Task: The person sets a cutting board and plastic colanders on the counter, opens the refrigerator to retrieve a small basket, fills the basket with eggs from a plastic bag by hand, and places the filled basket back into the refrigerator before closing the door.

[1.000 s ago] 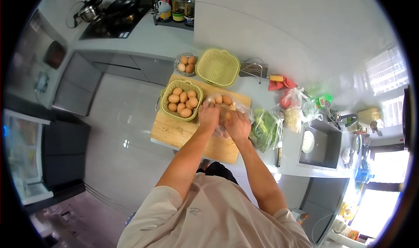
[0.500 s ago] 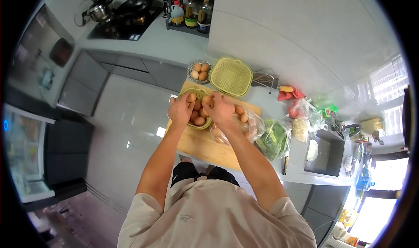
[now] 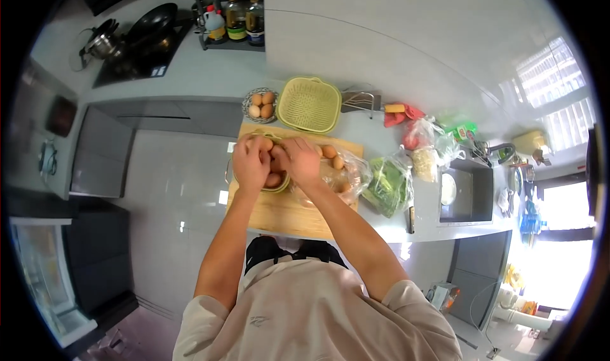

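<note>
Both my hands work over a small yellow-green basket of brown eggs at the left of the wooden cutting board. My left hand is closed around an egg at the basket's far side. My right hand reaches in from the right, its fingertips curled against another egg. A further egg shows below my fingers; my hands hide most of the others. Right of my right hand lies a clear plastic bag with several eggs at its mouth and inside.
Behind the board stand a wire bowl of eggs and a larger yellow-green basket. Bagged leafy greens, a knife handle and other bags lie to the right, before the sink. The stove is at far left.
The view has shifted, so the counter appears further left. My right hand has moved in closer to my left hand over the small basket, bringing its egg nearer the middle.
</note>
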The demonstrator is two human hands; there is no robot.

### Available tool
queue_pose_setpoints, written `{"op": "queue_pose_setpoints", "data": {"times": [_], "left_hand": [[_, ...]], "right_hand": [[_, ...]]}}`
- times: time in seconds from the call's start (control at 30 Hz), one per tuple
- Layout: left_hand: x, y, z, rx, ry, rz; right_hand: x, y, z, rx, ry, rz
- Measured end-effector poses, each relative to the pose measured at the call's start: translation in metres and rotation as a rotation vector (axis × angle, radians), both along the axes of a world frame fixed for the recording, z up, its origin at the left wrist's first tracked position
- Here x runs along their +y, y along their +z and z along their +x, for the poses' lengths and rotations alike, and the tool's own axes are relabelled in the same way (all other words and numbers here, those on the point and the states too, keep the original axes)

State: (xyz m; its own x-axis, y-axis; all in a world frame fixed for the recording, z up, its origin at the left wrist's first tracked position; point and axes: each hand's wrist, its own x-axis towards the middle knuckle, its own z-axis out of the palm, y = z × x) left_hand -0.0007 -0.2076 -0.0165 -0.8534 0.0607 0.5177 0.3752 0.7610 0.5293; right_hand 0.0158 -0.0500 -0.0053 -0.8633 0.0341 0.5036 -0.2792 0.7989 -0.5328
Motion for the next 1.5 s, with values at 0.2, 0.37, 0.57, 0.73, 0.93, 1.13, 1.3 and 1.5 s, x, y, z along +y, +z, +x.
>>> {"op": "queue_pose_setpoints", "data": {"times": [0.2,0.37,0.57,0.73,0.93,1.13,1.3,1.5], "left_hand": [[0.093,-0.004,0.041,-0.062,-0.532,0.009],[0.125,-0.033,0.048,-0.339,-0.401,-0.228],[0.114,-0.029,0.064,-0.502,-0.414,-0.418],[0.112,-0.034,0.081,-0.501,-0.327,-0.477],[0.119,-0.022,0.084,-0.502,-0.364,-0.331],[0.089,0.012,0.09,-0.447,-0.217,-0.011],[0.015,0.013,0.078,-0.304,0.087,-0.047],[-0.034,-0.004,0.066,-0.484,0.177,-0.247]], "right_hand": [[0.111,-0.031,0.059,-0.161,-0.125,0.175],[0.156,-0.054,0.068,-0.256,-0.115,0.334],[0.164,-0.067,0.057,-0.359,-0.152,0.464],[0.163,-0.078,0.058,-0.346,-0.167,0.491],[0.157,-0.069,0.067,-0.338,-0.09,0.446],[0.129,-0.022,0.074,-0.24,-0.095,0.165],[0.075,0.016,0.056,-0.065,0.052,0.063],[0.001,0.016,0.028,-0.401,0.293,0.177]]}}
